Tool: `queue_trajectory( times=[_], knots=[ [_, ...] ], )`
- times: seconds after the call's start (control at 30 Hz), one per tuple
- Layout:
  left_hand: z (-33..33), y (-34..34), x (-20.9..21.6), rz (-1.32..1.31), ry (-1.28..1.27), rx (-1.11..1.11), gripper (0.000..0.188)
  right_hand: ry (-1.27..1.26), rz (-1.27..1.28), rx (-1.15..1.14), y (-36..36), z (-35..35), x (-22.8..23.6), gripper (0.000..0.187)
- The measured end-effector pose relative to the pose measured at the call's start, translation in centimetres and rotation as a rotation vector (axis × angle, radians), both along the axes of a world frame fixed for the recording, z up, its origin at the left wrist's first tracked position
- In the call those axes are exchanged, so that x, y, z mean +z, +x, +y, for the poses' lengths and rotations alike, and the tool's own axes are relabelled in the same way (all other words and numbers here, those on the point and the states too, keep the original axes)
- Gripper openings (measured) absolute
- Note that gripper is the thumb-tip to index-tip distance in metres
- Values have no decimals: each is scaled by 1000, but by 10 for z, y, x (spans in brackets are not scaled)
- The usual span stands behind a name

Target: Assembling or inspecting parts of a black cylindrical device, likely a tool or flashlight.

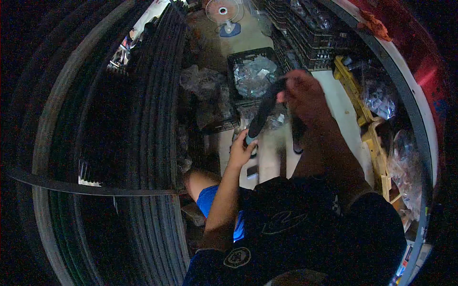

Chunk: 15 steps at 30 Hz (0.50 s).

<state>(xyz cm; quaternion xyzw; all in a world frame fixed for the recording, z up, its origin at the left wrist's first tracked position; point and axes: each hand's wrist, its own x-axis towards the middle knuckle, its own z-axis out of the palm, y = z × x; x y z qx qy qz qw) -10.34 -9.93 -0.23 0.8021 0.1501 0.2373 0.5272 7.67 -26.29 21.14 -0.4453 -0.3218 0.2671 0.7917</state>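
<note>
A long dark strip (265, 110) runs slantwise between my two hands. Its lower end meets a small pale grey-blue piece (249, 139), which the fingers and thumb of my left hand (242, 148) are closed around. At the upper end, my right hand (304, 93) is raised and bent over the strip with its fingertips pinched on it. Motion smears this hand and the strip, so the strip's exact kind cannot be made out. Just beyond the strip sits a black crate (234, 59) of clear plastic bags (256, 76).
Long dark bars or tubes (160, 119) fill the left side, crossed by a metal rail (119, 191). A fan (230, 28) stands at the back. Stacked black crates (317, 45) rise far right. Yellow crates (377, 148) with plastic bags (403, 162) line the right.
</note>
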Motion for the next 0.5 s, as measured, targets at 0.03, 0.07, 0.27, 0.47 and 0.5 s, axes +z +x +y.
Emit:
queue_trajectory(
  times=[0.03, 0.07, 0.27, 0.47, 0.5],
  knots=[
    [0, 0, 0, 7, 0, 3, 43, 100, 41, -11, 5, -3, 2, 24],
    [0, 1, 0, 58, -11, 20, 42, 92, 15, 9, 15, -7, 3, 24],
    [-6, 1, 8, -57, -40, 56, 38, -316, -385, -300, 80, 5, -92, 24],
    [-8, -7, 18, 82, 137, 83, 34, -569, -943, -288, 26, 19, -215, 82],
    [-9, -5, 18, 24, 242, 46, 35, -477, -1101, -193, 4, 23, -224, 100]
  ],
)
